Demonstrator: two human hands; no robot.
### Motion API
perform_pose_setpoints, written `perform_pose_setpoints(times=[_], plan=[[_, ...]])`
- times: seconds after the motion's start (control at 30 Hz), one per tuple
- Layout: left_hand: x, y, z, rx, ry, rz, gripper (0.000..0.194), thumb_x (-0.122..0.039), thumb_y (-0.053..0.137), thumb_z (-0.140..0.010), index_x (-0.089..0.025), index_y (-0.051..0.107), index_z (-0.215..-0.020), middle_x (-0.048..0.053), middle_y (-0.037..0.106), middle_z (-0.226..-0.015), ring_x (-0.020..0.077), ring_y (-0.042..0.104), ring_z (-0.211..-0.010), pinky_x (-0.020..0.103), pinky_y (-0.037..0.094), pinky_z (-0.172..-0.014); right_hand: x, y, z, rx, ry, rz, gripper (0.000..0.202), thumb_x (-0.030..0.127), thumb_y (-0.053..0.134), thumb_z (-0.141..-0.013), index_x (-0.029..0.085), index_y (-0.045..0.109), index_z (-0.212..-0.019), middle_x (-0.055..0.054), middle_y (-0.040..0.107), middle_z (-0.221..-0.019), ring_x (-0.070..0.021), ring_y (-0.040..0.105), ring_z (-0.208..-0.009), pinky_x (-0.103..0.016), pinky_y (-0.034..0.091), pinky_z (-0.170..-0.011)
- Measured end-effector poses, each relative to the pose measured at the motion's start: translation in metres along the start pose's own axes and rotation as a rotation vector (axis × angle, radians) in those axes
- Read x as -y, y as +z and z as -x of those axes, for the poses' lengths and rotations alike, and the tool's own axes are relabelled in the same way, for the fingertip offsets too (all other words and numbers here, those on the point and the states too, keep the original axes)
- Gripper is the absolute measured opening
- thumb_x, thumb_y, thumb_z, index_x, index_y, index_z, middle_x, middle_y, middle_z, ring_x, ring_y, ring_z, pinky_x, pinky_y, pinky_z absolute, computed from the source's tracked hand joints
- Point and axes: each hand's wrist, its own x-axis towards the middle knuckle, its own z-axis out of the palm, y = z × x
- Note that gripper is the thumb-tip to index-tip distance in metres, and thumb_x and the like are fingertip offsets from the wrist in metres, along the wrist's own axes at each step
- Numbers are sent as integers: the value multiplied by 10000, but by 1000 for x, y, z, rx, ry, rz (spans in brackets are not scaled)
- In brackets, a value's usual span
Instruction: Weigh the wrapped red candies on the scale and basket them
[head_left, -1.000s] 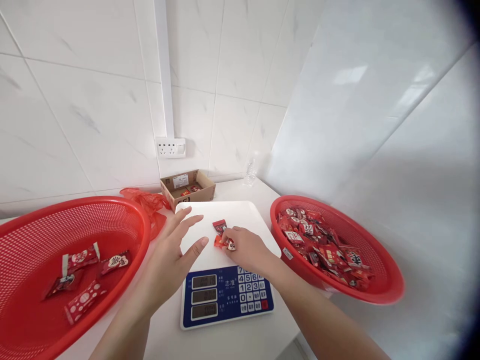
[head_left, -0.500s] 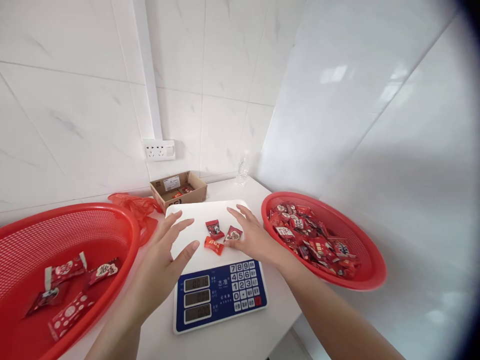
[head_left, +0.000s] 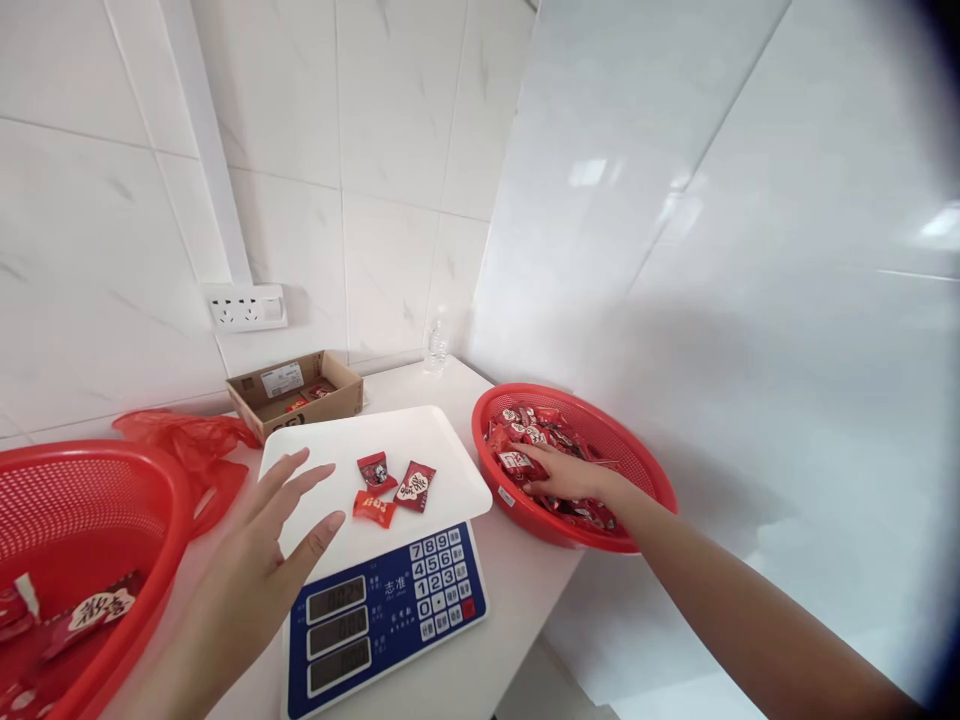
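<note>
My left hand hovers over the left side of the white scale, fingers spread and holding nothing. On the scale's pan lie an orange-red candy, a dark red candy with a black-and-white print and a red candy with white lettering. My right hand reaches into the right-hand red basket. Its fingers are stretched over the heap of wrapped candies, touching a red packet with a white label; thumb and fingers look apart.
Another red basket with a few candy packets stands at the left. Behind it lies a crumpled red plastic bag. A cardboard box and a clear plastic bottle stand near the tiled wall. The table edge runs below the right-hand basket.
My right hand has moved from the pan into the right-hand basket. The right candy on the pan now lies uncovered, turned differently. The view has swung right; my left hand stays open.
</note>
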Motion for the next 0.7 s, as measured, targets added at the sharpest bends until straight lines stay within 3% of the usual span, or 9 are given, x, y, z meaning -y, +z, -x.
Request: perform_pose_setpoints(times=[0.17, 0.3, 0.37, 0.43, 0.5, 0.57, 0.63, 0.7], plan=[[4, 3, 0, 3, -11, -13, 574, -691, 461, -879, -339, 603, -1309, 16, 417, -1590, 380, 428, -1401, 377, 589, -676, 1, 14, -13, -53, 7, 3, 322, 319, 622, -964, 189, 611, -1258, -99, 622, -1300, -242, 647, -1086, -469, 550, -920], [6, 5, 0, 0, -9, -18, 562, -688, 465, -880, -347, 614, -1301, 12, 448, -1570, 373, 496, -1340, 364, 602, -659, -4, 9, -13, -182, 3, -79, 279, 319, 623, -963, 175, 634, -1202, -87, 652, -1235, -235, 652, -1068, -462, 546, -917], [6, 6, 0, -5, 0, -19, 540, -671, 471, -889, -347, 618, -1295, 23, 463, -1560, 335, 616, -1189, 357, 606, -651, -8, 3, -11, -268, 25, -159, 276, 324, 621, -964, 176, 635, -1197, -86, 651, -1236, -236, 649, -1070, -468, 537, -929], [5, 6, 0, -1, 19, -8, 509, -639, 482, -903, -338, 623, -1289, 52, 471, -1555, 252, 706, -902, 344, 601, -617, -9, -5, -8, -361, 49, -263, 296, 337, 608, -967, 178, 623, -1217, -95, 640, -1255, -251, 632, -1107, -493, 510, -965], [4, 6, -1, 21, 32, 15, 487, -609, 503, -910, -327, 627, -1287, 86, 476, -1549, 158, 656, -624, 333, 591, -577, -5, -14, -3, -432, 45, -389, 317, 358, 551, -986, 189, 604, -1249, -121, 631, -1275, -278, 594, -1181, -505, 471, -1012], [0, 6, 0, 45, 21, 45, 481, -593, 521, -909, -326, 626, -1295, 102, 465, -1555, 114, 588, -503, 333, 586, -557, 7, -19, 6, -431, -6, -537, 342, 382, 462, -1005, 197, 591, -1262, -139, 639, -1265, -285, 588, -1199, -476, 478, -1004], [-7, 5, 3, 74, 14, 90, 470, -579, 534, -906, -336, 626, -1297, 91, 447, -1570, 148, 650, -578, 327, 582, -549, 28, -18, 18, -356, -93, -687, 381, 409, 400, -1003, 184, 593, -1242, -141, 665, -1212, -267, 638, -1119, -423, 532, -913], [-16, 5, 8, 103, 32, 158, 443, -556, 529, -913, -338, 635, -1285, 71, 487, -1544, 248, 726, -862, 319, 582, -584, 57, -8, 32, -248, -200, -814, 420, 457, 406, -985, 162, 606, -1209, -142, 692, -1129, -241, 679, -995, -372, 557, -790]])
